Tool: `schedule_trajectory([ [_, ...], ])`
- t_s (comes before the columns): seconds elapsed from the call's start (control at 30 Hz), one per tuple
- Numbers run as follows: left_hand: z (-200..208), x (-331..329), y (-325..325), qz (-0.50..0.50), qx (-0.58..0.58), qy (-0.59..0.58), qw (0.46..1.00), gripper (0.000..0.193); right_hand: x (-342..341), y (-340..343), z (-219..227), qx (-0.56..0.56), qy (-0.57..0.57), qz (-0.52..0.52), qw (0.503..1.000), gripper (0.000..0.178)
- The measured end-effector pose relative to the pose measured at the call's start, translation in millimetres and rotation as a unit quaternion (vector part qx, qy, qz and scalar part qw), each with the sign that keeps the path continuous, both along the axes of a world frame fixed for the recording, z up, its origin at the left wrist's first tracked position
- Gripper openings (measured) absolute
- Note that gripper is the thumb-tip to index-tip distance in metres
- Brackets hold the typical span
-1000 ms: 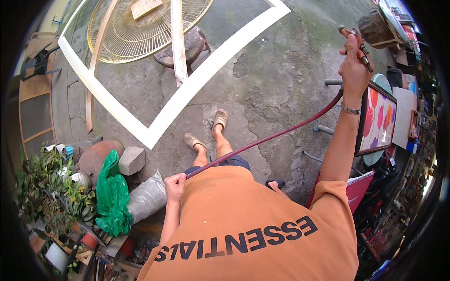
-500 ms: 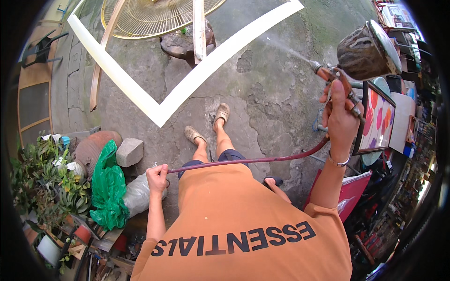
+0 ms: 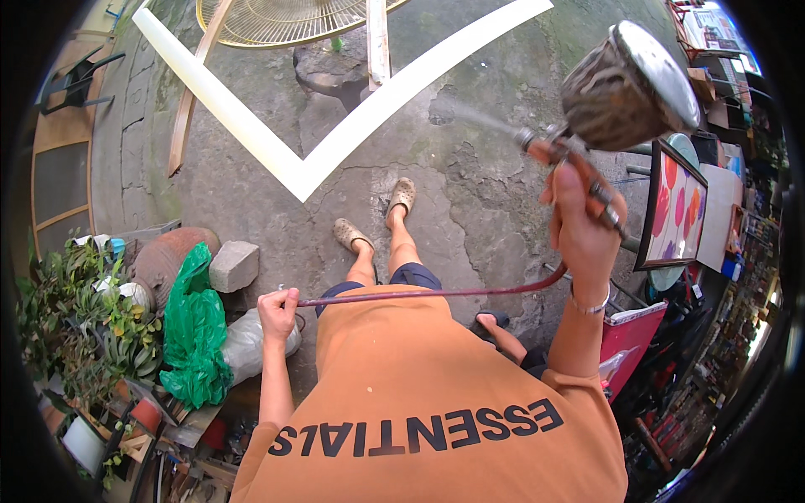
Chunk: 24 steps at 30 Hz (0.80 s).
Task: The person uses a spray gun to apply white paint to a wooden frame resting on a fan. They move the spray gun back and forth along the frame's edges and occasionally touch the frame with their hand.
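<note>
My right hand [image 3: 587, 214] is wrapped round the handle of a paint spray gun [image 3: 579, 172], whose stained metal cup [image 3: 629, 88] sits on top. A pale mist leaves the nozzle toward the left, toward a white frame [image 3: 369, 126] with its corner pointing at me. The frame lies over wooden slats [image 3: 377, 46] and a round gold wire fan guard [image 3: 285, 17]. From the gun a dark red hose [image 3: 436, 293] runs across my body. My left hand [image 3: 277, 314] is closed on that hose near my left side.
At the left are potted plants [image 3: 109, 327], a green plastic bag [image 3: 191, 335] and a concrete block [image 3: 235, 266]. On the right stand a framed flower picture [image 3: 675, 205] and a red panel [image 3: 629, 344]. Another person's foot in a dark sandal [image 3: 495, 320] shows near my right side.
My right hand has brought the spray gun leftward, nearer the white frame, with mist still coming out. The frame sits slightly higher and further right in view. My left hand keeps the hose.
</note>
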<state>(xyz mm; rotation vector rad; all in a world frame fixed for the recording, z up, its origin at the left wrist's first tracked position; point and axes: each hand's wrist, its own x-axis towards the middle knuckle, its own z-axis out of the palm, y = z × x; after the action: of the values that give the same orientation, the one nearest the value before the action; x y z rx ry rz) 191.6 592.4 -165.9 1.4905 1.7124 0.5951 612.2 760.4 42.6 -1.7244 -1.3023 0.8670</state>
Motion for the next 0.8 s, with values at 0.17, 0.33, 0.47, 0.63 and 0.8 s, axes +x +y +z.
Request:
schedule_trajectory([
  [0.17, 3.6, 18.2, -5.4, 0.017, -0.001, -0.030, 0.999, 0.046, 29.1, 47.1, -21.9, 0.117, -0.127, -0.075, 0.982, 0.024],
  [0.33, 7.2, 29.1, -14.5, 0.011, -0.022, -0.044, 0.999, 0.045, 51.6, 66.8, -27.2, 0.144, -0.185, -0.166, 0.958, 0.028],
  [0.47, 4.7, 18.3, -15.9, 0.022, -0.019, -0.037, 0.999, 0.047, 42.3, 50.1, -25.3, 0.128, -0.164, -0.166, 0.964, 0.028],
  [0.63, -2.6, -22.2, -15.8, 0.027, 0.009, -0.011, 1.000, 0.048, -9.5, 1.9, -6.2, 0.031, -0.053, -0.121, 0.991, 0.031],
  [0.8, 2.9, -51.3, -9.7, 0.020, 0.031, 0.006, 0.999, 0.047, -47.9, -39.8, -2.5, 0.002, -0.008, -0.070, 0.998, 0.031],
])
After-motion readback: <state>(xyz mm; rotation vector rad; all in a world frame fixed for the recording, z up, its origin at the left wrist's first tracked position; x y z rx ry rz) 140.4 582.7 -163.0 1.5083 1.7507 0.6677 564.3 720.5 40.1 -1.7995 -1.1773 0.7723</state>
